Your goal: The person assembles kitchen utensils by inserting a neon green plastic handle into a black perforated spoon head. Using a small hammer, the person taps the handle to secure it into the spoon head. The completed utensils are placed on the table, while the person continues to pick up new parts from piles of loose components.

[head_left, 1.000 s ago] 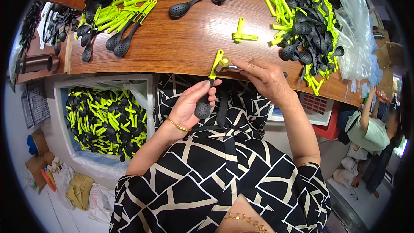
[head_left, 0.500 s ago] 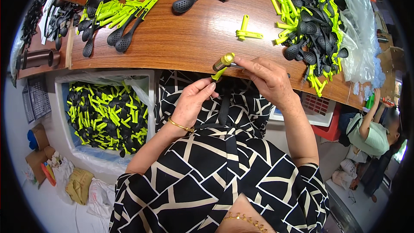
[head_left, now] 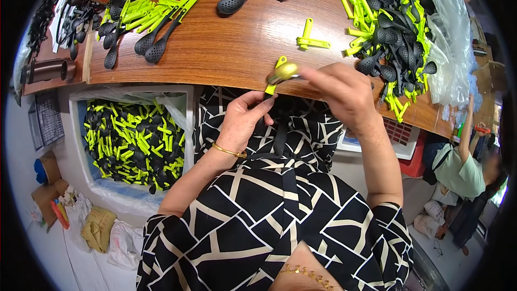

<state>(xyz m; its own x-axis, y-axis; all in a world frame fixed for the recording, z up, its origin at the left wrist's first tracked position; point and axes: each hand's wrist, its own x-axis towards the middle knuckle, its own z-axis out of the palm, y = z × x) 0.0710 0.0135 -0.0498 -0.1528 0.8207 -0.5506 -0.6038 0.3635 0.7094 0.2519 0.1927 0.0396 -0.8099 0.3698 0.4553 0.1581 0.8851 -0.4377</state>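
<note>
My left hand (head_left: 245, 118) is closed on a black spoon with a lime-green handle (head_left: 270, 90), pinched between thumb and fingers at the table's front edge. The handle's far end points away over the wood; the spoon's lower part is hard to make out against my dark clothing. In my right hand (head_left: 344, 94), blurred by motion, is a small hammer (head_left: 283, 74) with a shiny, yellowish cylindrical head. That head overlaps the green handle in view; whether they touch I cannot tell. Beyond them two loose green handles (head_left: 307, 41) lie crossed on the table.
Piles of black slotted spoons (head_left: 385, 35) and green handles crowd the table's right, with more finished-looking spoons (head_left: 156, 48) at left. Plastic sheeting (head_left: 452, 37) lies far right. A lined box (head_left: 78, 145) full of spoons stands below left. Another person (head_left: 460, 167) is at right.
The hammer's head has swung from upright to tilted and blurred over the handle. My right hand has shifted slightly right and up; the green handle now shows beyond the hammer head.
</note>
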